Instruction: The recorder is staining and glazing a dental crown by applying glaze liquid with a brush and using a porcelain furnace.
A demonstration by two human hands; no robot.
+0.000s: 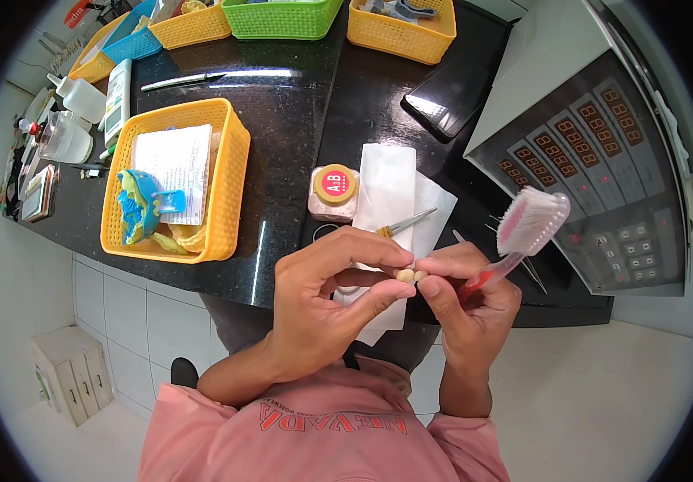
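A small cream-coloured tooth-like piece (411, 275) sits pinched between the fingertips of both hands, just in front of the black counter's edge. My left hand (326, 301) grips it with thumb and forefinger from the left. My right hand (467, 301) touches it from the right while also clamping a red-handled toothbrush (527, 229), whose white and pink bristles point up and to the right. Under the hands lies a white paper towel (391, 189) with a thin gold-collared brush (407, 222) on it.
A small jar with a gold lid (335, 191) stands beside the towel. A yellow basket (226, 189) holds papers and a blue-green dental model. A grey machine with red displays (583, 153) stands to the right; a dark phone (451, 96), more baskets and bottles sit farther back.
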